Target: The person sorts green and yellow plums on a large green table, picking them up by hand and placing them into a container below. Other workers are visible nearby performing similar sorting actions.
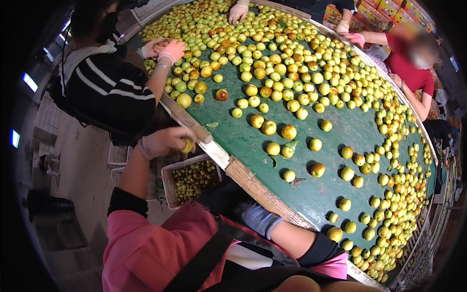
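My left hand (166, 141), in a thin pale glove and blurred by motion, holds a yellow-green jujube (187, 146) just outside the table's raised edge. Below it, a pale plastic crate (166, 188) on the floor holds many jujubes (193, 179). My right hand (259, 219), in a blue-grey knit glove, is low beside the near edge (255, 184) of the table; its fingers are in shadow and partly hidden. Before me the green sorting table (233, 146) carries scattered jujubes (269, 127), some green-yellow, others blotched red-brown.
At the left, a co-worker in a striped black jacket (113, 84) has gloved hands (169, 50) among the fruit. Another gloved hand (239, 12) reaches in at the far side. A person in red (412, 76) stands across the table. Printed cartons (379, 14) are stacked behind.
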A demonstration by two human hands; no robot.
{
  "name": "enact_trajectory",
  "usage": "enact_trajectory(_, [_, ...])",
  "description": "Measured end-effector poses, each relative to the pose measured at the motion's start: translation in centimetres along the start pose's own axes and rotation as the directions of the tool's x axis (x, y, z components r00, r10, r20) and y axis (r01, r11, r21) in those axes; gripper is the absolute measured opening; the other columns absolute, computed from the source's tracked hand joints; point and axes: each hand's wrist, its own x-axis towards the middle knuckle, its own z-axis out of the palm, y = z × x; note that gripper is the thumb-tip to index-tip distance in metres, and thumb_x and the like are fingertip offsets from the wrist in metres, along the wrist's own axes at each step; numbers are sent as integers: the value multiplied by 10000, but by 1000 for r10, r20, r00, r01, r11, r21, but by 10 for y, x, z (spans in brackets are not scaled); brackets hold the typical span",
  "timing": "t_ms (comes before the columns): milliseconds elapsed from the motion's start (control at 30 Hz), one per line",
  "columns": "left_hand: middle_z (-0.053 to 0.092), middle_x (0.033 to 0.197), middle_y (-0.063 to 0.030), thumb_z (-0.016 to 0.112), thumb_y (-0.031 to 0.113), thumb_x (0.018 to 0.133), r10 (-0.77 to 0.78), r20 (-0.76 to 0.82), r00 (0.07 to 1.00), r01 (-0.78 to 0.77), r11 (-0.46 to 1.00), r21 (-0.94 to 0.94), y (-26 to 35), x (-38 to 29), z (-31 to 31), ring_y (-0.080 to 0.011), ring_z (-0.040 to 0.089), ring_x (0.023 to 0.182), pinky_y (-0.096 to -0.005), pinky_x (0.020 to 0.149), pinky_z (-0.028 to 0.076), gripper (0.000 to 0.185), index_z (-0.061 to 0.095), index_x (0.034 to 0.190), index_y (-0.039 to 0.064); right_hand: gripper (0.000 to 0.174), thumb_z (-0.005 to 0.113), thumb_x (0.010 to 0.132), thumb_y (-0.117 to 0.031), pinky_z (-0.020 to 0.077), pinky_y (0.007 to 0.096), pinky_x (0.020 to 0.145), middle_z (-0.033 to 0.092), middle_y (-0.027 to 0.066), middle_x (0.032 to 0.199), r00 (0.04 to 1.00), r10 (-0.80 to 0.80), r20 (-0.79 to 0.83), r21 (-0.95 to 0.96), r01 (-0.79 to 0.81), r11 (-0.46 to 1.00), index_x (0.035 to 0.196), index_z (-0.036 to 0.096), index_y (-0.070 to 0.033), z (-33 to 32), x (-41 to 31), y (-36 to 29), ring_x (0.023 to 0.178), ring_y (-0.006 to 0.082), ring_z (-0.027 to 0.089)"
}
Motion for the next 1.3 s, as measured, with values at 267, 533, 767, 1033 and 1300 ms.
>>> enact_trajectory(267, [666, 929, -68, 550, 154, 906, 183, -312, 932, -105, 963, 249, 14, 35, -35, -116, 642, 762, -268, 678, 519, 239, 668, 1036, -8, 420, 442, 908, -127, 443, 577, 924, 588, 203, 1171, 999, 36, 7, 91, -37, 995, 1313, 551, -99, -1, 2, 5, 1034, 411, 605])
enact_trajectory(533, [613, 1270, -206, 500, 161, 909, 172, -799, 576, 664, 472, 581, 35, 222, -153, -349, 588, 1198, -463, 990, 478, 325, 679, 1162, 65, 363, 431, 929, -187, 467, 575, 872, 579, 182, 1185, 999, -11, 46, 91, 7, 996, 1267, 558, -144, 6, 26, 11, 1061, 415, 594])
enact_trajectory(767, [591, 1320, -142, 700, 285, 759, -27, -558, 830, 542, 277, 793, 67, 227, -129, -329, 573, 1205, -422, 978, 481, 611, 550, 1333, 139, 304, 445, 916, -197, 478, 565, 833, 604, 174, 1104, 998, -60, -16, 89, 61, 994, 1177, 580, -118, 14, 39, 11, 993, 393, 626])
enact_trajectory(1033, [593, 898, -53, 637, 267, 810, 230, -547, 805, -263, 965, 20, 42, 126, -68, -153, 593, 794, -283, 667, 493, 399, 578, 1140, 52, 356, 456, 900, -156, 508, 547, 753, 623, 159, 1060, 998, -37, -51, -38, 35, 999, 1233, 573, -109, -9, 33, 8, 923, 371, 651])
enact_trajectory(1300, [670, 991, -160, 616, 293, 847, 208, -529, 823, 394, 461, 795, -8, -6, -65, -289, 651, 874, -378, 802, 504, 342, 662, 1070, 39, 421, 432, 895, -124, 510, 540, 749, 619, 200, 1074, 995, -70, -66, -59, 66, 996, 1296, 544, -63, -33, 24, 0, 882, 378, 657])
